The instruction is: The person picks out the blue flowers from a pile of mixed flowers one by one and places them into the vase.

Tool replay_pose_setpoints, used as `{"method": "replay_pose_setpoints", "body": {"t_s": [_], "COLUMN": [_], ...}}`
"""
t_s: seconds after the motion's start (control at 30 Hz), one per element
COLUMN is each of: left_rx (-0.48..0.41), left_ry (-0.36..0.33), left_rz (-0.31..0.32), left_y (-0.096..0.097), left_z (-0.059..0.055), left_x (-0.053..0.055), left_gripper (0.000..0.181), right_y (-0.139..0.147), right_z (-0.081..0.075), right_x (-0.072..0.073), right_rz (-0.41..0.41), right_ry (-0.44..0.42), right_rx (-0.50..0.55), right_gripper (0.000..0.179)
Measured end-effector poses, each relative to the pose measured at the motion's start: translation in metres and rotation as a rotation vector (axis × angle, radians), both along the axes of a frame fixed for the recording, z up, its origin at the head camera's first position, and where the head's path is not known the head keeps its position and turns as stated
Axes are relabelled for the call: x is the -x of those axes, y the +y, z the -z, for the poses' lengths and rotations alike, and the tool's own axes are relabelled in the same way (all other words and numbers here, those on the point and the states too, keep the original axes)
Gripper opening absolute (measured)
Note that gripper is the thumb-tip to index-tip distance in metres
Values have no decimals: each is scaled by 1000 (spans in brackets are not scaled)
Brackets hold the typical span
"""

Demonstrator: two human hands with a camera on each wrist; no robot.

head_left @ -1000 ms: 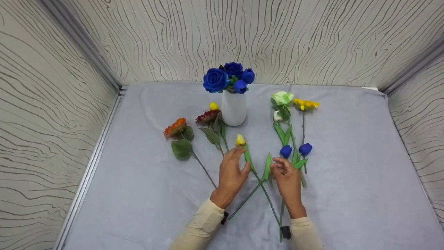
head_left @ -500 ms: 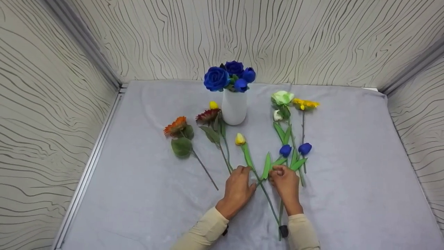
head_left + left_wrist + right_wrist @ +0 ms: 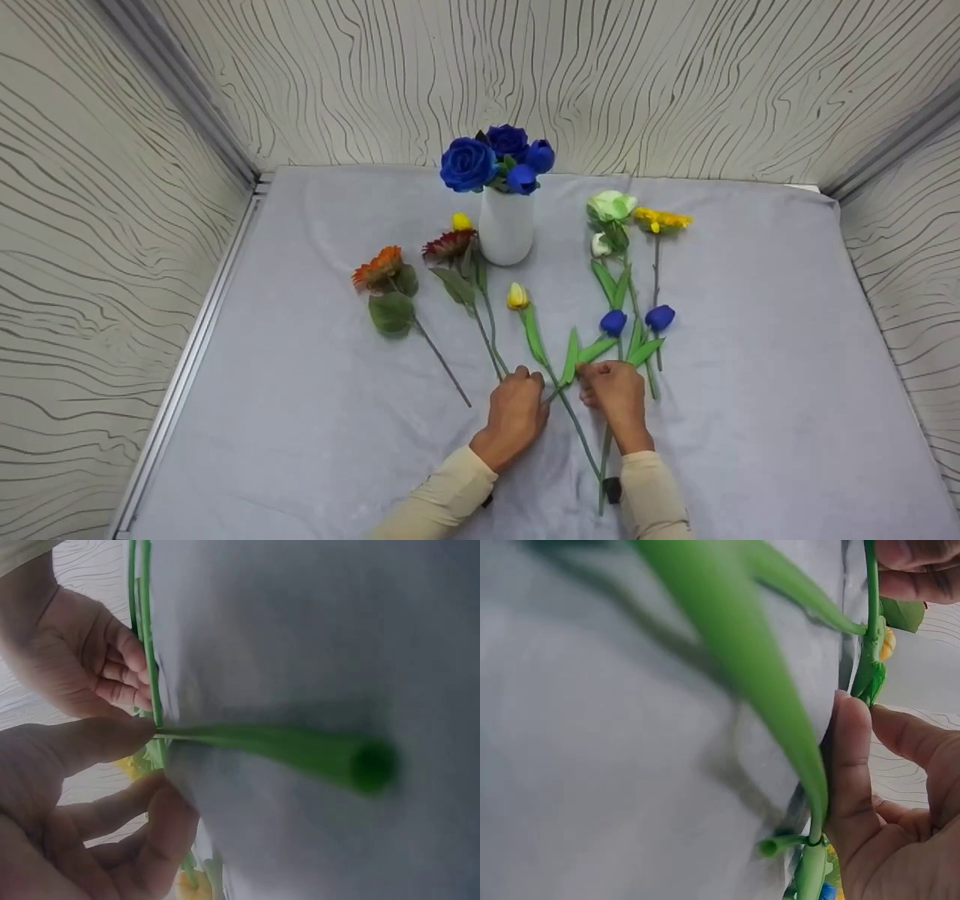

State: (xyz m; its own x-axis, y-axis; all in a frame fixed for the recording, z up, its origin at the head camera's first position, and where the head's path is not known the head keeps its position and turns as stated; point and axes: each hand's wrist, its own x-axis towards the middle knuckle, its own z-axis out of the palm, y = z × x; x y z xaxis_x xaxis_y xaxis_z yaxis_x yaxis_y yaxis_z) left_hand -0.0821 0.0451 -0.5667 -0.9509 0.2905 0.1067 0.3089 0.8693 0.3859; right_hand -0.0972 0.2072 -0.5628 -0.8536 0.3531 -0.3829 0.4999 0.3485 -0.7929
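My left hand (image 3: 514, 409) pinches a green artificial flower stem (image 3: 262, 746), whose cut end points toward the left wrist camera. To its right, my right hand (image 3: 615, 390) pinches the same stem higher up, by its leaves (image 3: 570, 356), in the head view. Which bloom this stem carries is not clear behind the right hand. A blue tulip (image 3: 613, 322) lies just beyond those fingers. Crossing the stem between the hands is a yellow tulip (image 3: 517, 295). In the right wrist view a long leaf (image 3: 757, 667) spans the foreground.
A white vase (image 3: 506, 229) with blue roses and tulips stands at the back. Left lie an orange flower (image 3: 379, 268), a dark red flower (image 3: 450, 245) and a yellow bloom (image 3: 461, 221). Right lie a pale green rose (image 3: 611, 204), a yellow flower (image 3: 662, 220) and another blue tulip (image 3: 660, 318).
My left hand has come down from beside the yellow tulip and now grips the green stem. My right hand has lowered slightly, its fingers closing at the leaves. The nearer blue tulip has shifted slightly left.
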Motion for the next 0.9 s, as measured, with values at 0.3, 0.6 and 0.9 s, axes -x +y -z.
{"method": "replay_pose_setpoints", "body": {"t_s": [0.3, 0.6, 0.9], "left_rx": [-1, 2, -20], "left_ry": [-22, -23, -17], "left_rz": [44, 74, 71], "left_y": [2, 4, 3], "left_z": [4, 4, -5], "left_x": [2, 1, -1], "left_gripper": [18, 14, 20], "right_y": [0, 1, 1], "right_z": [-1, -1, -7], "right_x": [2, 4, 5], "right_rz": [0, 41, 78], "right_ry": [-9, -49, 5], "right_rx": [96, 259, 427], "right_gripper": [25, 24, 15]}}
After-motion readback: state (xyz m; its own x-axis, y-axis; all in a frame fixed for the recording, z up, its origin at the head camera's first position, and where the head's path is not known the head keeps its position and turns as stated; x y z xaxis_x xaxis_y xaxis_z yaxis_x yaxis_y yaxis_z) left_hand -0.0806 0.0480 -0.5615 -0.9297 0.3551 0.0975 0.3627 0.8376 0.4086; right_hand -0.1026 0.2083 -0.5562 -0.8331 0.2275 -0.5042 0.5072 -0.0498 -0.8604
